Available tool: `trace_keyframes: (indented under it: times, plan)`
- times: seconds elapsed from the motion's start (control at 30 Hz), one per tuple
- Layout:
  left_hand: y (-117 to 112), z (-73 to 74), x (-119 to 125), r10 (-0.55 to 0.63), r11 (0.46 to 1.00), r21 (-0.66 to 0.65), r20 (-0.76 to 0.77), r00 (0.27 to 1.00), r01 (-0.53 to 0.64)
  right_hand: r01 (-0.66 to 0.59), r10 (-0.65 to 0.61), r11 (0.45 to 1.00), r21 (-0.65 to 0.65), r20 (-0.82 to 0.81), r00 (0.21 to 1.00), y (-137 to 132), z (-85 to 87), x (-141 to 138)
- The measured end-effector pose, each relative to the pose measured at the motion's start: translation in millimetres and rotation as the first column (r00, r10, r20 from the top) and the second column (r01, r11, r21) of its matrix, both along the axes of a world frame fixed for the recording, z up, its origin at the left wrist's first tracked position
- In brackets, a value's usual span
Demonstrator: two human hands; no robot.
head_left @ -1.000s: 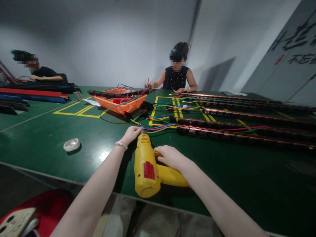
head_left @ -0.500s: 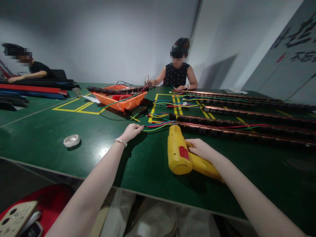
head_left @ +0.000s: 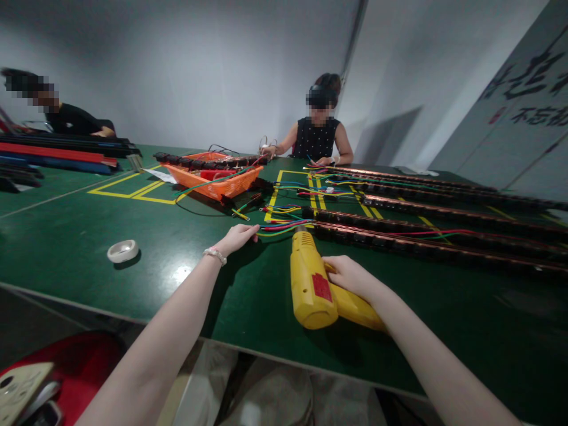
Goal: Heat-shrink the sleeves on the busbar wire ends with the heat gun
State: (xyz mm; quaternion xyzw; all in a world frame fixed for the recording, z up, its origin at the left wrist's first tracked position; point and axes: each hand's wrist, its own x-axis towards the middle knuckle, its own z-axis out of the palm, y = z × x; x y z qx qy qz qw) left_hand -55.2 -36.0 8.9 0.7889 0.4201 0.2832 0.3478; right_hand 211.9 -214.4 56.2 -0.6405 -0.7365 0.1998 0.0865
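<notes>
In my right hand (head_left: 348, 275) is the handle of a yellow heat gun (head_left: 310, 290) with a red patch on its side. Its metal nozzle points away from me, close to a bundle of coloured wires (head_left: 284, 226). My left hand (head_left: 239, 236) pinches the left ends of these wires; the fingertips hide the very tips. The wires come out of a long dark bar with copper-coloured strips (head_left: 377, 238), which runs off to the right.
Several similar bars (head_left: 412, 206) lie beyond on the green table (head_left: 177, 307). An orange basket (head_left: 213, 188) with parts stands at centre-left, a white ring-shaped roll (head_left: 123, 252) nearer me. A co-worker (head_left: 317, 139) sits opposite, another person (head_left: 73, 121) far left.
The heat gun in my right hand has shifted left and slightly toward me, its nozzle moving left along the wires. My left hand keeps its pinch. The person at far left has moved an arm.
</notes>
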Motion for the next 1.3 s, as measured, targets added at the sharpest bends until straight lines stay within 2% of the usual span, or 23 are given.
trace_keyframes:
  times: [0.07, 0.2, 0.33, 0.53, 0.7, 0.87, 1.03, 1.3]
  plan:
    - [-1.0, -0.4, 3.1, -0.005, 1.0, 0.022, -0.049, 0.999, 0.006, -0.036, 0.036, 0.999, 0.002, 0.013, 0.999, 1.5, -1.0, -13.4]
    - [-4.5, 0.4, 8.0, 0.061, 0.996, 0.073, -0.036, 0.998, -0.058, -0.104, 0.103, 0.994, 0.028, 0.048, 0.994, 7.3, -3.5, -46.4]
    - [-7.0, 2.6, 9.2, 0.099, 0.994, 0.046, -0.026, 0.995, -0.097, -0.169, 0.164, 0.983, 0.066, 0.074, 0.984, 13.1, -4.4, -75.8]
    - [1.7, -3.3, 6.1, 0.134, 0.991, 0.03, 0.021, 0.991, -0.134, -0.203, 0.196, 0.975, 0.093, 0.076, 0.978, 16.2, -6.4, -88.1]
    - [4.2, -7.9, 4.5, 0.088, 0.996, 0.032, 0.017, 0.996, -0.089, -0.224, 0.222, 0.971, 0.077, 0.035, 0.974, 14.0, -3.9, -79.2]
    - [2.5, -7.3, 2.8, 0.02, 0.999, 0.046, 0.016, 1.0, -0.021, -0.206, 0.207, 0.978, 0.042, -0.022, 0.978, 10.6, -2.0, -57.7]
    - [3.3, -5.9, -0.2, -0.052, 0.994, 0.094, -0.032, 0.998, 0.055, -0.136, 0.137, 0.991, 0.02, -0.05, 0.989, 6.5, -5.5, -25.6]
    - [-0.6, -4.1, -0.5, -0.048, 0.991, 0.123, -0.02, 0.999, 0.05, 0.017, -0.017, 0.999, 0.034, -0.007, 1.0, 6.3, -10.4, 25.7]
